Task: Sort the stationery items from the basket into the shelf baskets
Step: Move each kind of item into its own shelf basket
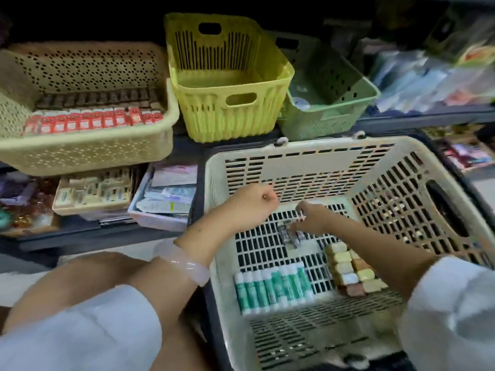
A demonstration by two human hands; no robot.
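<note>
A large cream slatted basket (308, 164) stands in front of me. On its floor lie a row of green-and-white glue sticks (273, 287), a block of tan and brown erasers (351, 271) and a few small dark packets (290, 235). My right hand (312, 219) reaches down onto the dark packets, fingers closed on a small item; what exactly it holds is blurred. My left hand (251, 203) hovers fisted over the basket's left side, nothing visible in it. On the shelf stand a beige basket (80, 153) with red-and-white boxes, an empty yellow basket (230, 103) and a green basket (329, 113).
Below the beige basket, a lower shelf holds a small tray of pale boxes (93, 192) and a white bin of paper packets (166, 199). Plastic-wrapped goods (428, 79) pile up at the upper right. My knee (75, 279) is at the lower left.
</note>
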